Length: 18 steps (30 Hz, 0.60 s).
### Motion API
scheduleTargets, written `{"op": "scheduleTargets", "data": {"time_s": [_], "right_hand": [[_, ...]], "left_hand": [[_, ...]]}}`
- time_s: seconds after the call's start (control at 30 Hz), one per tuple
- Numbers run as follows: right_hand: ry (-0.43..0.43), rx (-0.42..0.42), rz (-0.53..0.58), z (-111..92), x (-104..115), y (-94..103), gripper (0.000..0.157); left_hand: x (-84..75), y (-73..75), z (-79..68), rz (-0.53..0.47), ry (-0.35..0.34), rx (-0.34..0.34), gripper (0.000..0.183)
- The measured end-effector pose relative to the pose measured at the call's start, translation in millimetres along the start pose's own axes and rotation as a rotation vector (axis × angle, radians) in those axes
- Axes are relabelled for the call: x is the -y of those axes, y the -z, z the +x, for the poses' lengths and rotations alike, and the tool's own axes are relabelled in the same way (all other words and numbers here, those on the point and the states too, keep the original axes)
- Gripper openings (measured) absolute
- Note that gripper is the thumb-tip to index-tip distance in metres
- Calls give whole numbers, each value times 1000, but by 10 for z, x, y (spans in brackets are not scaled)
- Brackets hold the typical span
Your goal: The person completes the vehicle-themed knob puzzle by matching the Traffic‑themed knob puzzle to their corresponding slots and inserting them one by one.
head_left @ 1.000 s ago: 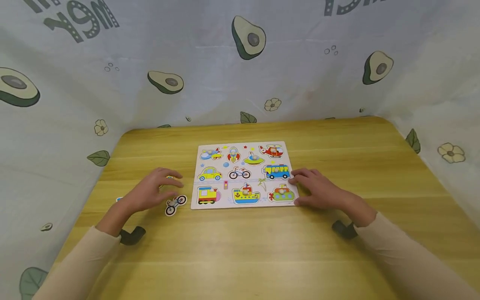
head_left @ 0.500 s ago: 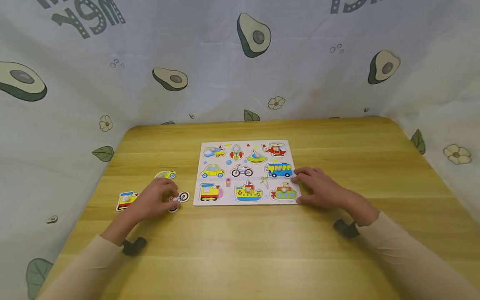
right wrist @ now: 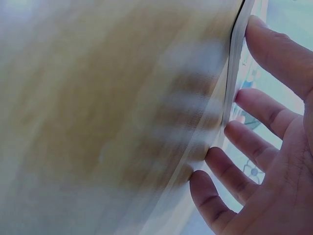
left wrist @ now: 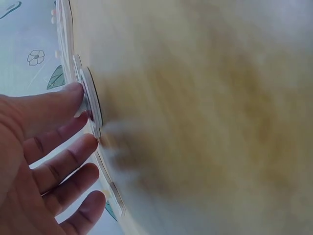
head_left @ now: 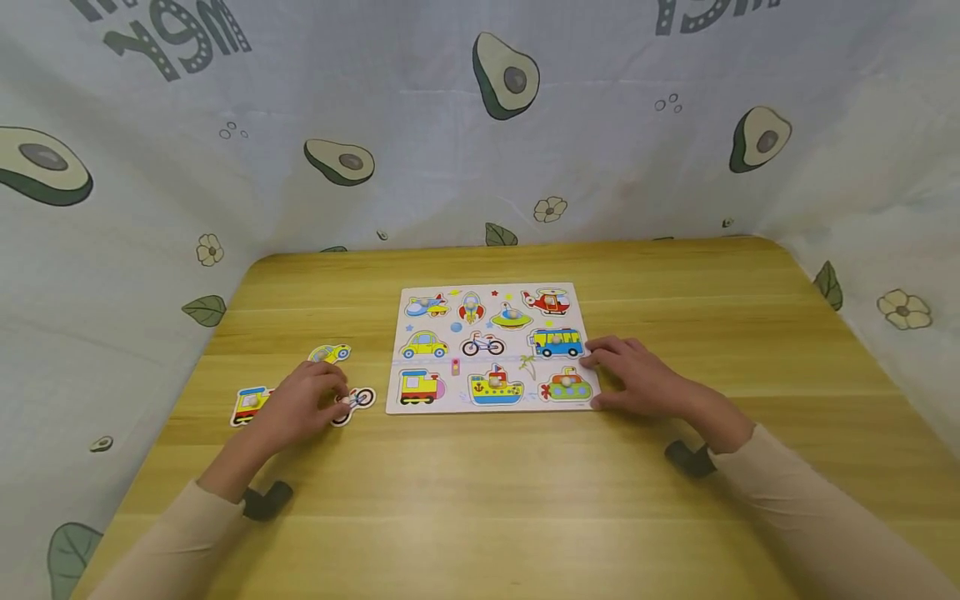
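Observation:
In the head view my left hand [head_left: 300, 404] pinches a bicycle puzzle piece [head_left: 363, 398] on the table, left of the wooden puzzle board [head_left: 457, 405]. The left wrist view has thumb and index finger at the knob side of that bicycle piece [left wrist: 93, 100], the other fingers loosely bent below. A yellow car piece [head_left: 330, 353] lies just beyond this hand, and a train piece [head_left: 249, 404], partly covered by it, sits to its left. My right hand [head_left: 637, 379] rests against the board's right edge, fingers spread; the thumb touches the board edge [right wrist: 235, 63] in the right wrist view.
On the board sit several knobbed pieces, such as a bus [head_left: 557, 342], a boat [head_left: 495, 388] and a helicopter [head_left: 547, 302]. The car, bicycle and train spots show pictures without knobs. A patterned cloth [head_left: 420, 125] hangs behind the wooden table [head_left: 480, 500].
My left hand has come down onto the bicycle piece and taken hold of it, uncovering the car and train pieces. The right hand stays at the board's edge.

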State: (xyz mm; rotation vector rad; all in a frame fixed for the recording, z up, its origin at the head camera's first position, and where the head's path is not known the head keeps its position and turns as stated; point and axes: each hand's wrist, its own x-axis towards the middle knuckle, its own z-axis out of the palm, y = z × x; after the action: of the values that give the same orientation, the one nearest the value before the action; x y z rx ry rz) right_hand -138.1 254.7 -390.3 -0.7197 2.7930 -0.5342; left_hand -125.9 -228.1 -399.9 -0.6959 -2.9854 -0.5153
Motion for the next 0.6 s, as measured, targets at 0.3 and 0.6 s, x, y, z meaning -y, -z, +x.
{"op": "scheduleTargets", "data": {"time_s": [0.3,0.6], "right_hand": [[-9,-1,10,-3,-20,-37,58],[-9,-4,7,-8,5,-20,57]], "left_hand": [[12,115,96,-90,-42,-50,10],[-118,172,299,-251,-106,-106,10]]}}
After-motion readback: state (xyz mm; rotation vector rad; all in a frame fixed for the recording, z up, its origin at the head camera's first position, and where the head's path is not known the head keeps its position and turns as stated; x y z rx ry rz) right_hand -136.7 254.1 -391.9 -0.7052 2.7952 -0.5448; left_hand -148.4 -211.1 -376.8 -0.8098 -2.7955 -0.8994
